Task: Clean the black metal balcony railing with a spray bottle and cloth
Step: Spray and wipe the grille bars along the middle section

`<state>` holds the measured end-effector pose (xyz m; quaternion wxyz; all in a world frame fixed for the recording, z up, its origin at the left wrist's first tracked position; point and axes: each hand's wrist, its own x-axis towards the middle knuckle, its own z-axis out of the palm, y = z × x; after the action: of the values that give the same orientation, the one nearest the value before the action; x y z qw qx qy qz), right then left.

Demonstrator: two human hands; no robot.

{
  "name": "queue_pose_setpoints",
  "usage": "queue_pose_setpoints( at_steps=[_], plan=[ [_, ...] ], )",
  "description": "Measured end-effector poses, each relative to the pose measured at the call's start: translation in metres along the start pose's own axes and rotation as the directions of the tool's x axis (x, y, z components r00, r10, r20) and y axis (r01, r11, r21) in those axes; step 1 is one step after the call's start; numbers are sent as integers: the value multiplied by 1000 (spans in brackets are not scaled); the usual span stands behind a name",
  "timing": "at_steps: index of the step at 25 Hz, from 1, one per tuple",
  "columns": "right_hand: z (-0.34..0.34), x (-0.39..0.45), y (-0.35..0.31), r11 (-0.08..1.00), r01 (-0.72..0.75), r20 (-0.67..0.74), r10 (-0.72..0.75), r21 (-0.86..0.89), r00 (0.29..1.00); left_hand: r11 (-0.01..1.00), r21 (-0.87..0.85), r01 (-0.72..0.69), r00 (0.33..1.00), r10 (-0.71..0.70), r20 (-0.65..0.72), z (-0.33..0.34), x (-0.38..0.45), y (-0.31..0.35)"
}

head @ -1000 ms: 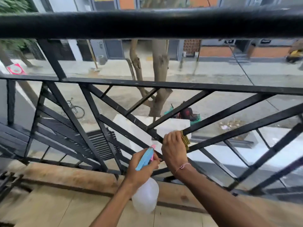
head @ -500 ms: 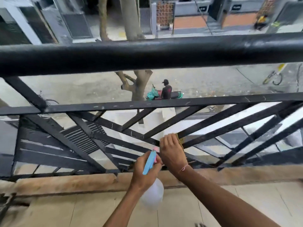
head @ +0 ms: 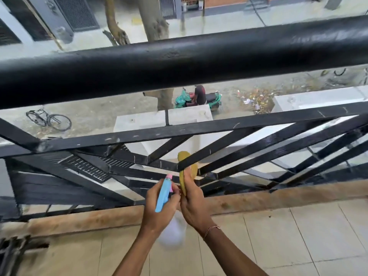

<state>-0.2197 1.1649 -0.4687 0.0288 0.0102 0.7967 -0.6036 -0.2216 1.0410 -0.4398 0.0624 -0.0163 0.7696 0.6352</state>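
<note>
The black metal railing (head: 179, 62) fills the view, with a thick round top rail and flat diagonal bars (head: 249, 148) below it. My left hand (head: 159, 212) grips a spray bottle (head: 164, 193) with a blue trigger head and pink nozzle; its clear body hangs blurred beneath the hand. My right hand (head: 194, 202) holds a yellow-green cloth (head: 186, 172) pressed against a diagonal bar near where several bars meet. Part of the cloth shows behind the bar.
A brown ledge (head: 278, 196) runs under the railing, with beige floor tiles (head: 288, 236) on my side. Far below on the street are a bicycle (head: 48, 120), a tree trunk (head: 153, 22) and a person at a green scooter (head: 199, 98).
The view has tipped downward and closer, so the top rail sits lower in frame. My right hand has turned on the bar, and more of the cloth now shows above it.
</note>
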Motion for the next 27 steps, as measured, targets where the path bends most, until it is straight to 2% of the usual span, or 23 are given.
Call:
queue_pose_setpoints(
  at_steps=[2,3,5,7,9,10,11,13,15,16,18,19,20,21,23,24,25,27],
  plan=[
    [-9,-1,22,959,45,114,-13,-279,993,999,44,19,1000,-19,-3,-2,-3,-3],
    [-15,-2,33,908,88,127,-39,-410,991,997,62,36,999,-35,-14,-1,-6,-3],
    [-21,-2,35,863,98,106,-52,-495,993,995,91,50,998,-48,-28,2,-10,0],
    [-18,2,17,922,17,56,6,-388,998,992,117,46,999,-44,-19,7,-12,5],
    [-12,5,-4,986,-54,40,61,-157,997,993,70,91,995,-88,-36,11,-16,9],
    [-12,5,-7,994,-34,66,41,-104,997,992,43,122,991,-119,-65,12,-17,11],
    [-15,5,-7,994,9,94,1,-106,996,989,25,144,985,-141,-96,12,-18,12],
    [-31,3,1,955,144,205,-91,-260,974,990,34,140,985,-136,-105,14,-20,18],
    [-50,1,15,791,245,216,-146,-560,965,991,41,127,989,-124,-79,18,-22,24],
    [-57,-1,20,674,311,201,-239,-670,950,990,34,134,988,-131,-79,20,-24,26],
    [-68,-3,21,455,402,299,-284,-794,911,988,13,156,982,-153,-107,25,-28,25],
    [-72,-7,19,436,431,342,-270,-790,900,986,-1,168,979,-167,-118,27,-30,25],
    [-76,-9,18,481,419,339,-249,-770,907,984,-14,180,977,-180,-118,28,-31,24],
    [-83,-14,21,600,346,318,-156,-721,935,982,-21,189,976,-191,-105,31,-31,23],
    [-91,-36,16,859,164,250,-43,-485,967,984,6,180,981,-179,-79,37,-31,20],
    [-96,-50,14,944,75,133,-33,-320,991,986,32,166,985,-164,-56,40,-31,18],
    [-102,-60,14,988,-22,4,23,-151,1000,987,58,153,988,-151,-33,44,-31,16],
    [-110,-65,21,983,-183,-159,179,-14,971,985,84,152,988,-154,14,52,-31,13]
  ],
)
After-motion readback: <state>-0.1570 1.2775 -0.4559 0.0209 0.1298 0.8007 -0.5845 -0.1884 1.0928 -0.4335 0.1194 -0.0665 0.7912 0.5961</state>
